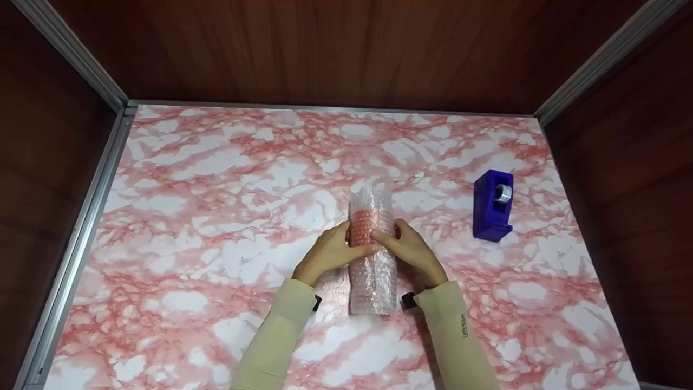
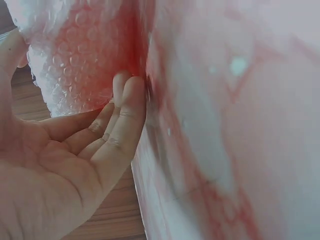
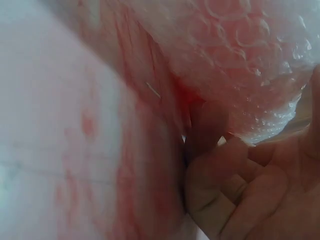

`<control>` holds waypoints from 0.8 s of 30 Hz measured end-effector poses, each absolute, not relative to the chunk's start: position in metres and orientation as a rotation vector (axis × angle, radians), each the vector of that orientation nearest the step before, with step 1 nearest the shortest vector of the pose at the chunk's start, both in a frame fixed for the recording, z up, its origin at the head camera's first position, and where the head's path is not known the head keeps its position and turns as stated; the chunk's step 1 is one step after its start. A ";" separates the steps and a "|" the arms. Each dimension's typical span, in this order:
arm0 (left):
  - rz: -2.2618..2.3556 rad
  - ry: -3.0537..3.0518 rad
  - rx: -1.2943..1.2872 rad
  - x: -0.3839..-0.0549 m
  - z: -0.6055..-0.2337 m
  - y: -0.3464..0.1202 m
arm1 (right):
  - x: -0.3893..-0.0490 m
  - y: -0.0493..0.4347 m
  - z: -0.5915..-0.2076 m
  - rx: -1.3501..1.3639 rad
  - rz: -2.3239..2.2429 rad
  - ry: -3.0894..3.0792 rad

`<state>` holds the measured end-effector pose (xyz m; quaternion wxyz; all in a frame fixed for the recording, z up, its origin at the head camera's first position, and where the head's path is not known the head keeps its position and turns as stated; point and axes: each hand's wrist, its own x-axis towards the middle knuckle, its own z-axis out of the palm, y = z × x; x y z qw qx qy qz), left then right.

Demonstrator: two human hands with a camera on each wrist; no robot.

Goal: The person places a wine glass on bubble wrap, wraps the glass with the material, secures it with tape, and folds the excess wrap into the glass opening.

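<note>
A roll of clear bubble wrap (image 1: 373,287) lies lengthwise on the table in the head view, with something red (image 1: 363,223) showing through its upper middle. My left hand (image 1: 329,252) grips it from the left, thumb across the top and fingers low along the side. From the right, my right hand (image 1: 416,251) holds it in the same way, the two thumbs close together on top. The left wrist view has the fingertips (image 2: 132,92) at the underside of the bubbled plastic (image 2: 80,40). In the right wrist view, curled fingers reach under the wrap (image 3: 240,55).
A blue tape dispenser (image 1: 491,208) with a roll of clear tape (image 1: 503,193) stands on the table to the right. The table (image 1: 216,325) has a red and white marbled top. Dark wood panels (image 1: 325,54) with metal edging enclose it at the back and sides.
</note>
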<state>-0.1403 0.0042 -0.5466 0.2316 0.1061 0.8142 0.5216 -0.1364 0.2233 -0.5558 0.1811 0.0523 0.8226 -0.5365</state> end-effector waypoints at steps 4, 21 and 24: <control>1.454 2.231 0.287 -0.137 -0.546 0.004 | -0.133 0.223 -0.556 0.162 -1.586 2.291; 1.486 2.580 0.621 -0.130 -0.517 0.009 | -0.112 0.215 -0.487 -0.345 -1.794 2.593; 1.544 2.640 0.735 -0.130 -0.516 0.010 | -0.109 0.214 -0.484 -0.466 -1.806 2.692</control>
